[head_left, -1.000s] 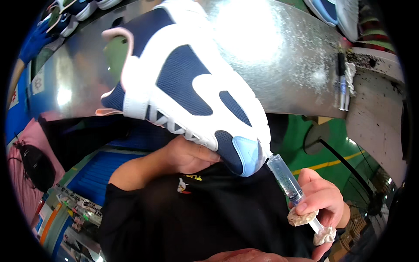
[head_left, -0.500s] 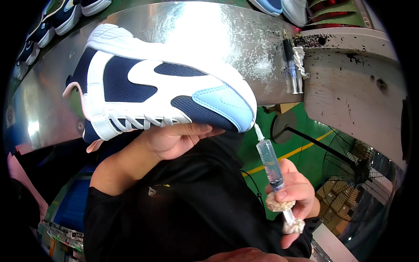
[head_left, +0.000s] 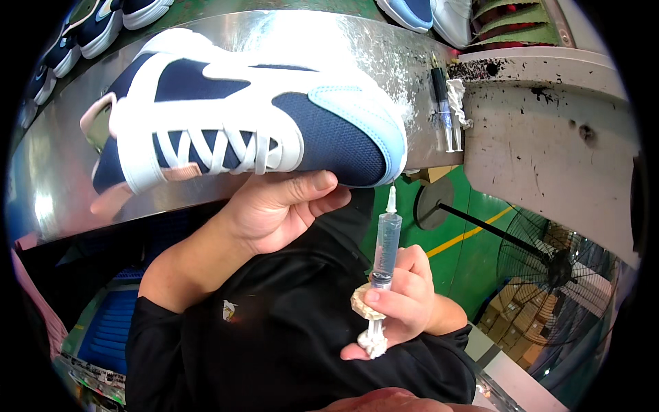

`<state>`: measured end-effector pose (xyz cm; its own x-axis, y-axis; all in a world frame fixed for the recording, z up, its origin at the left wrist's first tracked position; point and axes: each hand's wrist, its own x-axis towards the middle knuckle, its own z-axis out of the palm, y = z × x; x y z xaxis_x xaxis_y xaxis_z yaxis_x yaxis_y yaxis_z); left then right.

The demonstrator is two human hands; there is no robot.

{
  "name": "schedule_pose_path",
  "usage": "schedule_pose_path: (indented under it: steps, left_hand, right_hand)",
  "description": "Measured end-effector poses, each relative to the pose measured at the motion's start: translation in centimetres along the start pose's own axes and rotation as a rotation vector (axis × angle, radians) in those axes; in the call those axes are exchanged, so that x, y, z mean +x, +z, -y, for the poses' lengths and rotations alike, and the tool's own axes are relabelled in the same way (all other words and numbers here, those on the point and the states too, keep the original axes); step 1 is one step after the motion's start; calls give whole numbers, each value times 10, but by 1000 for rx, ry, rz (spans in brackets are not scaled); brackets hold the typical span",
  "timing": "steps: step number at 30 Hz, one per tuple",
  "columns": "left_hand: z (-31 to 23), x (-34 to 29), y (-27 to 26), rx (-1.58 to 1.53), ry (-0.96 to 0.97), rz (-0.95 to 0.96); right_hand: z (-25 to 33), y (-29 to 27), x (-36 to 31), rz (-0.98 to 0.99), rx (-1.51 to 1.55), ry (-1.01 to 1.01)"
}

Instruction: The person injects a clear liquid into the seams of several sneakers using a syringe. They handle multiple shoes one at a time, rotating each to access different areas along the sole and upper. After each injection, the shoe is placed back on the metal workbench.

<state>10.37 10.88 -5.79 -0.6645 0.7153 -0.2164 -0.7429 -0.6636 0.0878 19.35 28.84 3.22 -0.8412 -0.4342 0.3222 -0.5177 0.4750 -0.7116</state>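
Here's the shoe (head_left: 343,134), up over the metal table (head_left: 51,158), long axis nearly crosswise: toe right, heel left, laces turned toward the wearer. The left hand (head_left: 285,206) supports it below the laces, thumb and fingers close together. The right hand (head_left: 405,295) curls its fingers around a syringe (head_left: 388,240), tip aimed up at the toe edge.

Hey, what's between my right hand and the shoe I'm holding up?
In the head view, the syringe's clear barrel and narrow tip lie between your right hand and the shoe.
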Motion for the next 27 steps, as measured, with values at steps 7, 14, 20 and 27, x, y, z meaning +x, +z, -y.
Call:
schedule_pose_path:
  steps: [7,14,20,27]
  left_hand:
    - [2,0,2,21,24,49]
    - [1,0,19,-3,6,-34]
    - [-4,-11,2,-2,-9,55]
    - [-29,-124,-4,183,163,-342]
  right_hand:
    - [-7,16,-4,-35,-163,-93]
    - [-10,15,-6,4,-221,-113]
    - [-3,1,-31,21,-220,-81]
    - [-102,21,10,-161,-382,-64]
